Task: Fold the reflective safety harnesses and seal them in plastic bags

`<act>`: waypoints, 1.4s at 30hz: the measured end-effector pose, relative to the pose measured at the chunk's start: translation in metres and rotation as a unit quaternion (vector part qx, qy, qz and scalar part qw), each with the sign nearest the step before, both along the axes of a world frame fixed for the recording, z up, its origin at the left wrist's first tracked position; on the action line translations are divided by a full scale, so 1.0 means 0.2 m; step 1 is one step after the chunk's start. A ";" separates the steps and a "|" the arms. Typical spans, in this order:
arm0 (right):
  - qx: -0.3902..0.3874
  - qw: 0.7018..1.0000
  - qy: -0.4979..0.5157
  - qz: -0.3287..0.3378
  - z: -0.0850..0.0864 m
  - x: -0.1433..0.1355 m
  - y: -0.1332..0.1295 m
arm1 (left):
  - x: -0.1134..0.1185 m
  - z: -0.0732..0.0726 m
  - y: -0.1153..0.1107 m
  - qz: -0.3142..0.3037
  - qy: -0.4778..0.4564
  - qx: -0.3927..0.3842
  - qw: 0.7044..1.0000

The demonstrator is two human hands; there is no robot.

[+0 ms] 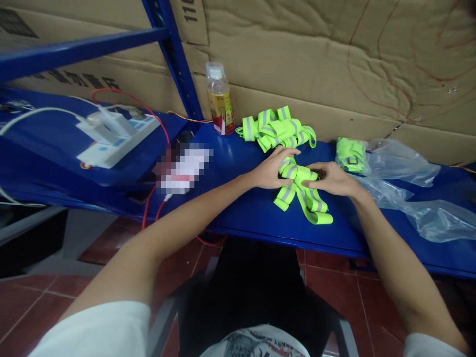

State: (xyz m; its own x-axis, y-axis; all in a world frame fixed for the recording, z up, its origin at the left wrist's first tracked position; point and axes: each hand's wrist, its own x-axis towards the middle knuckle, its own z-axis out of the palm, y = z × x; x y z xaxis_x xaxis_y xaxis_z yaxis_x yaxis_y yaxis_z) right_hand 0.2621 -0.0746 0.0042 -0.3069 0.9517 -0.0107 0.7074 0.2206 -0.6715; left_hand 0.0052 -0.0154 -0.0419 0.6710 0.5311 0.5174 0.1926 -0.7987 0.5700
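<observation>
A tangled neon-yellow strap with grey reflective stripes [299, 186] lies on the blue table between my hands. My left hand [274, 167] grips its left side, thumb below and fingers above. From the right, my right hand [330, 178] pinches the strap's edge, its fingers curled and partly hidden. Loose strap ends spread on the table toward me. Behind my hands rests a second pile of neon straps [278, 128], next to a bottle [220, 101]. A folded neon bundle [350, 154] in clear plastic lies to the right of my right hand.
Clear plastic bags [435, 215] cover part of the right side of the blue table [238, 210]. At left are a white power strip [119, 144] with plugs, red cables and a pixelated object [184, 168]. A blue metal post and cardboard stand behind.
</observation>
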 end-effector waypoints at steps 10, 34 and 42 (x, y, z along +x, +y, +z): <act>0.042 0.999 0.027 0.010 -0.01 0.04 0.01 | -0.04 0.01 0.05 -0.048 -0.001 -0.170 0.984; -0.127 0.985 0.090 -0.070 -0.02 -0.02 -0.04 | -0.02 0.06 0.02 0.086 0.111 -0.007 0.990; -0.163 0.975 0.143 -0.043 0.03 -0.04 -0.06 | -0.01 0.09 -0.07 0.075 0.185 0.118 0.973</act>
State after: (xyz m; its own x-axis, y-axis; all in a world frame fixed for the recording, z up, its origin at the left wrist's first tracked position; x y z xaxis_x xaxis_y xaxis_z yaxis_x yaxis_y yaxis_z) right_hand 0.2549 -0.0859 0.0096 -0.2615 0.9343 -0.2422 0.4879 -0.0885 -0.8684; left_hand 0.0023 -0.0296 -0.0239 0.7582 0.5336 0.3748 0.4742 -0.8457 0.2447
